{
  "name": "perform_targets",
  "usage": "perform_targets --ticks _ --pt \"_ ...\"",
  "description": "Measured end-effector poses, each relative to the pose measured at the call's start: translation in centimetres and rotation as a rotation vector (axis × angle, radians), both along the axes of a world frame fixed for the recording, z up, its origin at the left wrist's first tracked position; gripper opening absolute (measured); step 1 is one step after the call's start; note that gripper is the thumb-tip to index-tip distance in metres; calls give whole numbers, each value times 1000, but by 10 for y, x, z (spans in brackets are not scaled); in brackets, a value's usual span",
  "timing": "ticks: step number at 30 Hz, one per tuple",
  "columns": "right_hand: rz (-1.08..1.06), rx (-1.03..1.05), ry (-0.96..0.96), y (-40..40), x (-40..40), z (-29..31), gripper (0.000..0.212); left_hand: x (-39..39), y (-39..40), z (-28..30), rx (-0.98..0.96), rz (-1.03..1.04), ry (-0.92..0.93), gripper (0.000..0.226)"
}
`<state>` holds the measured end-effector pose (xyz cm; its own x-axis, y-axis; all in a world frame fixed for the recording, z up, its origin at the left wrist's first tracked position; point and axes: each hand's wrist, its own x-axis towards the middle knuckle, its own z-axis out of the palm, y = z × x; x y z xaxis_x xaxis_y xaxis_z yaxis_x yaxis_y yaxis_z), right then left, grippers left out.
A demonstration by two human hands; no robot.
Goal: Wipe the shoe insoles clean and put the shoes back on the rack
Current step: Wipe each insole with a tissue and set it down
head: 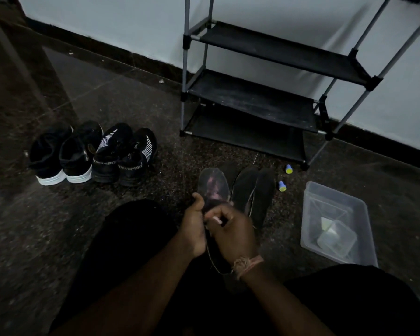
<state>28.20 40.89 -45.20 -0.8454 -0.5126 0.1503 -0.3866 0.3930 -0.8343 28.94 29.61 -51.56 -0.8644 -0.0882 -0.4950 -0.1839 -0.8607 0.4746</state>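
I hold a worn insole [213,186] with a pinkish patch upright over my lap. My left hand [194,225] grips its left edge, thumb up against it. My right hand [233,232] is curled over the insole's middle and pinches something small and white, too small to name. Several dark insoles [254,190] lie on the floor just beyond my hands. Two pairs of shoes stand at the left: a black pair with white soles [63,154] and a black pair with white stripes [125,154]. The black shoe rack [252,103] stands against the wall, its visible shelves bare.
A clear plastic tub [337,224] with a smaller clear container inside sits on the floor at the right. Two small blue and yellow caps [282,186] lie between the insoles and the rack. The floor is dark speckled stone. My dark-clothed knees fill the foreground.
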Motion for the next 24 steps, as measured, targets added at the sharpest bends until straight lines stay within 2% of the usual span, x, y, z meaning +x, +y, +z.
perform_targets --ticks 4,6,9,10,15,17,20,24 --pt "-238 29 170 7 -35 -6 19 4 13 7 60 -35 14 76" --pt "-204 54 188 5 -24 -4 21 5 12 7 85 -23 22 77" --pt "-21 40 52 0 7 0 21 2 1 6 77 49 22 85" --pt "-20 27 24 0 6 1 21 0 0 5 68 54 31 86" --pt "-231 105 214 7 -33 -6 15 8 12 11 121 -3 50 76" --pt "-151 105 211 1 -17 -5 18 9 5 9 127 8 49 83" --pt "6 106 105 1 5 -3 17 2 -2 5 140 57 46 92" --pt "-122 112 251 5 -25 -10 22 3 4 7 137 23 40 83"
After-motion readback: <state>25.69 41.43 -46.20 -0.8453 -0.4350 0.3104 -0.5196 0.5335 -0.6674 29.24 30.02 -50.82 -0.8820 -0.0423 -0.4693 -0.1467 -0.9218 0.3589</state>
